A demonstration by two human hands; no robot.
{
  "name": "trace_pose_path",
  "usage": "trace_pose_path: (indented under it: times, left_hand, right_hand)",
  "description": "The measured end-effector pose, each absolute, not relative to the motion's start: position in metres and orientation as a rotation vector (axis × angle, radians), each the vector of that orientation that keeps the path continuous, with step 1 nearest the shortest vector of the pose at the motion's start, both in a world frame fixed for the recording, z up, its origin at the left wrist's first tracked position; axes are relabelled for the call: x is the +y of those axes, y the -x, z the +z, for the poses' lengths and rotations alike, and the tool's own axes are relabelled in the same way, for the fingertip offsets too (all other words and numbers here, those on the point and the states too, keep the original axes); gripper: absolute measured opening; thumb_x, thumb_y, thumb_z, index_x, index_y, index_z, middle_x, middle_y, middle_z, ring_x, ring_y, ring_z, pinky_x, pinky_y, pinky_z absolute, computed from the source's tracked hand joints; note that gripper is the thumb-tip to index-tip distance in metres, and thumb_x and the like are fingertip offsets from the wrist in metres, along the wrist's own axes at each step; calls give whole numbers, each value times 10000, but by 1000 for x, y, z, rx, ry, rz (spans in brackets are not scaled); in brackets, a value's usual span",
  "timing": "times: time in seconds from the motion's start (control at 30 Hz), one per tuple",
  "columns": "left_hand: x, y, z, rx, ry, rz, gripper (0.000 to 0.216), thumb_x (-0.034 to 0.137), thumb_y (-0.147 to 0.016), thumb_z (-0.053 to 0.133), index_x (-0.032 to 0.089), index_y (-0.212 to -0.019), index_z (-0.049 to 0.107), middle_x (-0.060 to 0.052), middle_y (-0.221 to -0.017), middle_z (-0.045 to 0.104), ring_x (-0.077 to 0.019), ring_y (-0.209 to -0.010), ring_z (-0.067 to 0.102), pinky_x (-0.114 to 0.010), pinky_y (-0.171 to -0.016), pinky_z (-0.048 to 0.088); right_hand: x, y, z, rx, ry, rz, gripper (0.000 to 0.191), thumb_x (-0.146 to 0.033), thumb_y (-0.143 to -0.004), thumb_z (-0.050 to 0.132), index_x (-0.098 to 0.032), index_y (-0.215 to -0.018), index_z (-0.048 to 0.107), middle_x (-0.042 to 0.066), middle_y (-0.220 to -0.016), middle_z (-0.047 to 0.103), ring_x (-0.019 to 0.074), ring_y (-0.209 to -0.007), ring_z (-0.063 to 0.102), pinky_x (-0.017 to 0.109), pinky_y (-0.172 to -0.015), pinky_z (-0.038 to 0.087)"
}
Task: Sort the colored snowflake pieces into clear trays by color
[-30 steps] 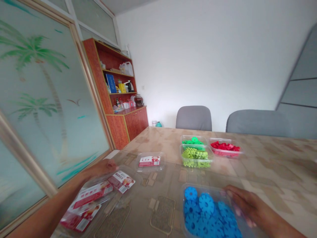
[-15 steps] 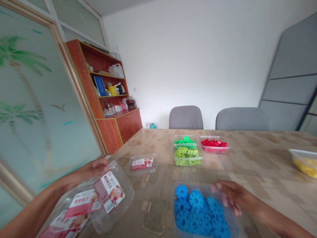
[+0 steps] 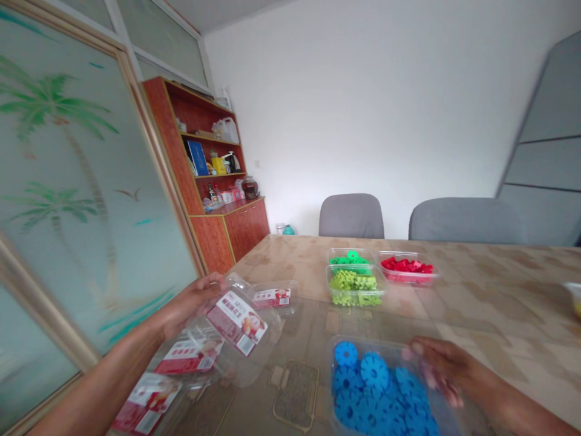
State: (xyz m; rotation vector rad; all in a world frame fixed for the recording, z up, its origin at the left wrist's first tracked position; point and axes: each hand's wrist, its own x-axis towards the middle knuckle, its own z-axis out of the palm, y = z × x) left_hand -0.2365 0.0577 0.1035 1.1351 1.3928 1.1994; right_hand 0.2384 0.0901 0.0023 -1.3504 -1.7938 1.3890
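Observation:
My left hand [image 3: 200, 300] pinches the edge of a clear plastic lid [image 3: 254, 363] with a red-and-white label, holding it tilted above the table. Under and beside it lie more labelled lids, one nearer me [image 3: 147, 402] and one just behind it [image 3: 190, 354]; another lid [image 3: 272, 297] rests farther back. On the right, my right hand [image 3: 438, 366] has its thumb and fingers closed on the rim of a clear tub [image 3: 333, 387]. Blue notched plastic discs [image 3: 374, 372] fill that tub, which stands on the table.
Toward the back stand clear tubs of green pieces [image 3: 351, 260], yellow-green pieces [image 3: 354, 281] and red pieces [image 3: 406, 266]. A tub [image 3: 574, 297] is cut off at the right edge. Two grey chairs [image 3: 351, 215] are behind the patterned table [image 3: 490, 315].
My left hand has lifted the top lid away from the other lids, forward and to the right. My right hand stays at the tub's rim. The view has swung slightly left.

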Motion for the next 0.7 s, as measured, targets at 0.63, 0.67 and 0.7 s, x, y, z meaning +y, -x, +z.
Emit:
trace_pose_path:
  times: [0.63, 0.67, 0.7]
  left_hand:
    - [34, 46, 75, 1080, -1060, 1455, 382, 481, -771, 683, 211, -757, 413, 73, -635, 460, -93, -555, 461, -184, -501, 415]
    - [34, 41, 72, 1067, -1056, 1442, 358, 466, -791, 669, 211, -773, 419, 72, -651, 458, -93, -571, 461, -187, -518, 421]
    - [33, 37, 70, 1048, -1057, 1428, 335, 455, -808, 655, 212, -790, 425, 70, -666, 458, -94, -586, 465, -190, -533, 425]
  right_hand:
    - [50, -209, 69, -1727, 1113, 1114, 482, -633, -826, 492, -212, -934, 700, -1, -617, 590, 167, -595, 549, 257, -566, 459]
    - [50, -208, 69, -1705, 1117, 1131, 495, -644, -807, 512, -204, -931, 701, -12, -582, 561, 153, -562, 524, 244, -535, 437]
    - [51, -208, 69, -1682, 1128, 1132, 508, -655, -789, 529, -199, -929, 702, -22, -558, 537, 142, -537, 502, 235, -513, 417]
